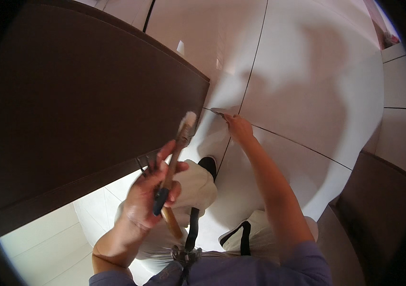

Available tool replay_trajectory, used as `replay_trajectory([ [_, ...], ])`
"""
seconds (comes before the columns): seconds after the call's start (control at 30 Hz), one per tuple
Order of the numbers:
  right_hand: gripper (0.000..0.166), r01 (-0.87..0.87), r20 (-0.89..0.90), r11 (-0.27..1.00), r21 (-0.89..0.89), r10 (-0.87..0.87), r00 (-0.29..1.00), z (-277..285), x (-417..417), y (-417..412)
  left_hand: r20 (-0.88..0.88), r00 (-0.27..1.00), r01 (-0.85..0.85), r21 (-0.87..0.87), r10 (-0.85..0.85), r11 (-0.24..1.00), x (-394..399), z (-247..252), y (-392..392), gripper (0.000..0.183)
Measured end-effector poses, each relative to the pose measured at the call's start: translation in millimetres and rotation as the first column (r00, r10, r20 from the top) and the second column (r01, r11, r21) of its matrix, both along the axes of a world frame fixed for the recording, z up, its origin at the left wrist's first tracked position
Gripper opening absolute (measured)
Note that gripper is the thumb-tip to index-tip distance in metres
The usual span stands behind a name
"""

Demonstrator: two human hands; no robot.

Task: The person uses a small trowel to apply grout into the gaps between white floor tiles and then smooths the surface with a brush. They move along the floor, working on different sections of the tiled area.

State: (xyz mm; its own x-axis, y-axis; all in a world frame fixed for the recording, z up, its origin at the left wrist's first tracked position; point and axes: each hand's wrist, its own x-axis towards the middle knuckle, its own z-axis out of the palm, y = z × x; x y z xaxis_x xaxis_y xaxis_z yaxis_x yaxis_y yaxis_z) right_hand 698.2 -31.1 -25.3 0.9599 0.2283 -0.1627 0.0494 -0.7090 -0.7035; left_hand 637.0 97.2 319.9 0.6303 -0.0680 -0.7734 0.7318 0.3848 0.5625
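My left hand (145, 196), raised in front of my knees, holds a slim brush (174, 161) with pale bristles pointing up and a dark handle end. A second wooden handle (171, 222) sticks out below the same palm; what it belongs to is hidden. Thin dark prongs (145, 165) show behind the fingers, too blurred to name. Stretched forward over the floor, my right hand (240, 128) grips a small flat-bladed metal tool (218, 111). Its blade lies low at a tile joint, close to the corner of a dark brown panel (92, 100).
Large pale floor tiles (303, 96) with dark joints spread ahead, crossed by my shadow. The brown panel fills the left side. Another dark brown surface (378, 186) stands at the right. My dark shoe (208, 166) is beside the panel's lower edge.
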Motion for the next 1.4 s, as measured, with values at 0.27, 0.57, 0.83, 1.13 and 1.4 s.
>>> replay_trajectory([
  [0.27,0.024,-0.068,-0.014,0.997,-0.038,0.068,0.998,-2,15,3,0.213,0.901,0.261,0.426,-0.377,0.866,19,-7,13,0.046],
  [0.57,0.023,-0.242,-0.032,0.959,-0.146,0.239,0.97,7,35,-1,0.253,0.793,0.231,0.717,-0.554,0.658,15,-19,35,0.046],
  [0.83,0.036,-0.184,-0.083,0.96,-0.211,0.17,0.982,10,22,16,0.237,0.791,0.218,0.752,-0.565,0.621,14,-3,25,0.05],
  [1.13,0.026,-0.201,0.035,0.937,-0.288,0.219,0.975,-3,-9,-39,0.264,0.802,0.208,0.717,-0.535,0.666,11,9,24,0.05],
  [1.4,0.031,-0.118,0.085,0.979,-0.168,0.134,0.987,-14,-14,-43,0.291,0.827,0.179,0.674,-0.481,0.717,10,12,17,0.052],
])
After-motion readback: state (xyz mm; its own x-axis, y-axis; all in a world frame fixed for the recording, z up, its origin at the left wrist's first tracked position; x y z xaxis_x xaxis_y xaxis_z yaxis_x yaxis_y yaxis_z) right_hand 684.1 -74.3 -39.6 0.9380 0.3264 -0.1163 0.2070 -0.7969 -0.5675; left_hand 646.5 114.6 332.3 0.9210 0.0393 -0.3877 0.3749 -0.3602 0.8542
